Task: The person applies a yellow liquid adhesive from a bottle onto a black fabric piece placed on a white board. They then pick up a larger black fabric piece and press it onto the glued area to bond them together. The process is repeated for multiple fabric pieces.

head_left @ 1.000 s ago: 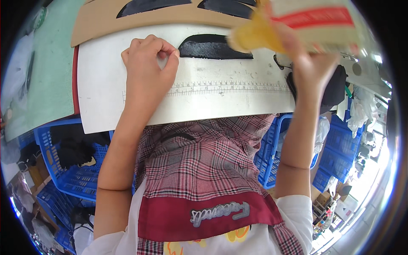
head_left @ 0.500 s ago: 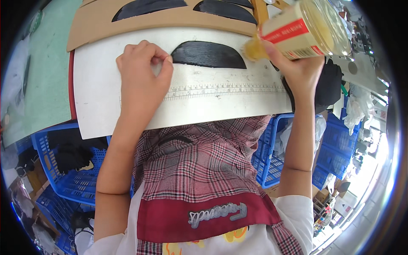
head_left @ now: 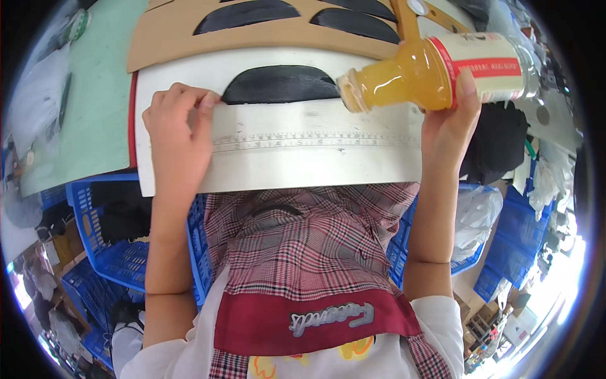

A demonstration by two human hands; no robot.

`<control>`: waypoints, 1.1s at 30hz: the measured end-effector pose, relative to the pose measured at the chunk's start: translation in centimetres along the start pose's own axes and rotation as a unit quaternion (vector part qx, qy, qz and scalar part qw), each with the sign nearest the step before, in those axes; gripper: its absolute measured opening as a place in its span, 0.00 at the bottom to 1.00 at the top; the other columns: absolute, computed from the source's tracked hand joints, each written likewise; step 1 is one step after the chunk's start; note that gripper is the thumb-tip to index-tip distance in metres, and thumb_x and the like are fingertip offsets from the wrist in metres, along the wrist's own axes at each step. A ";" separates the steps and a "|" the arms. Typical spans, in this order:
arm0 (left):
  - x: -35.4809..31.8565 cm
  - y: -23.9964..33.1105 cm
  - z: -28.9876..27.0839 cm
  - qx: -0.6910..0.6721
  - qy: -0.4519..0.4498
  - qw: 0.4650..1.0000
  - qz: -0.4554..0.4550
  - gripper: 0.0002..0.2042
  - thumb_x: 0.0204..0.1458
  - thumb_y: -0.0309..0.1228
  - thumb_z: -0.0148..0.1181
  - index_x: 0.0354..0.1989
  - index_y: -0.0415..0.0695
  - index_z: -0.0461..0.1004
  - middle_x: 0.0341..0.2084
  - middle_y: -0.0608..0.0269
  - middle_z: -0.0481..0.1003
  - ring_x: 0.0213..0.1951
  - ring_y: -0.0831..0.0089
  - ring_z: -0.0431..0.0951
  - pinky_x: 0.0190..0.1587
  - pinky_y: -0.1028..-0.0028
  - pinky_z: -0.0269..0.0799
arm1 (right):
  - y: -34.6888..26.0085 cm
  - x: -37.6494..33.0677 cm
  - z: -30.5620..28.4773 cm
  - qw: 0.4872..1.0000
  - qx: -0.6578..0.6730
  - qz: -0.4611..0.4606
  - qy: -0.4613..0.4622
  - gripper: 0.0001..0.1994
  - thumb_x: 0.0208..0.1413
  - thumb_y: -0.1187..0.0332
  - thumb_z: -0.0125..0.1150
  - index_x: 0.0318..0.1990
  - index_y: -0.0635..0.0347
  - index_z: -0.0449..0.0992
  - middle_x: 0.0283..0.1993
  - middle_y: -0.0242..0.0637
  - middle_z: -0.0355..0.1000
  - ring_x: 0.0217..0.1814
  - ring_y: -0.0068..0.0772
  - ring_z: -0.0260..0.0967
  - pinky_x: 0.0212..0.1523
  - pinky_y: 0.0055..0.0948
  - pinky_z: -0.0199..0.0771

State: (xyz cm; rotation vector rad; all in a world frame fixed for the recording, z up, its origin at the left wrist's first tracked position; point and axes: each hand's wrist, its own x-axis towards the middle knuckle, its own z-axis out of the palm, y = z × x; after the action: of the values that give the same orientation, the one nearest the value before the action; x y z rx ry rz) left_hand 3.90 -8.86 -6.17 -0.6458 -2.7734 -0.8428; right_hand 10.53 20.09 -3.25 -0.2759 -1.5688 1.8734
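A black half-moon piece with a wet-looking sheen lies on a white board. My left hand pinches its left tip between thumb and forefinger. My right hand grips a clear bottle of yellow liquid with a red and cream label. The bottle is tipped on its side, neck to the left. Its whitish, coated mouth is at the piece's right end; whether the two touch I cannot tell.
Beyond the board, several similar black pieces rest on brown cardboard. Ruler markings cross the board. A green tabletop is at left, black cloth at right. Blue baskets flank my lap.
The bottle has swung from pointing its base up toward me to lying almost level. Its mouth stays by the piece's right end. My left hand keeps its pinch; the whole view has shifted slightly.
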 end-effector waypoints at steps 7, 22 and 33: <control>-1.2 1.8 1.1 0.094 0.061 0.991 0.075 0.12 0.54 0.29 0.55 0.44 0.40 0.76 0.40 0.60 0.71 0.46 0.60 0.66 0.49 0.61 0.56 | 2.2 -2.4 -2.0 0.990 0.088 0.098 -0.043 0.32 0.56 0.48 0.52 0.59 0.66 0.60 0.52 0.47 0.70 0.55 0.43 0.70 0.56 0.40 0.69; -0.5 2.4 1.2 -0.086 0.041 0.994 -0.048 0.09 0.56 0.29 0.55 0.41 0.39 0.76 0.34 0.60 0.76 0.40 0.66 0.71 0.47 0.67 0.61 | 3.0 -5.3 -2.0 0.976 0.143 0.133 -0.093 0.37 0.54 0.42 0.50 0.58 0.69 0.60 0.49 0.56 0.71 0.53 0.49 0.71 0.53 0.39 0.71; 2.7 2.2 -1.3 -0.184 -0.111 0.960 -0.182 0.10 0.53 0.29 0.59 0.34 0.33 0.78 0.25 0.62 0.77 0.30 0.78 0.73 0.36 0.77 0.67 | 2.7 -5.8 -1.7 0.973 0.147 0.154 -0.089 0.38 0.53 0.40 0.51 0.56 0.69 0.61 0.47 0.57 0.71 0.53 0.47 0.70 0.52 0.36 0.71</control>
State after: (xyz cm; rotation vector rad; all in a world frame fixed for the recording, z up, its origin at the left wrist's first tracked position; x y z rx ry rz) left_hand 2.49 -7.02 -3.27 -0.2898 -3.0143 -1.4708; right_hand 14.90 17.74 -7.69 -0.2338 -1.3953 2.4003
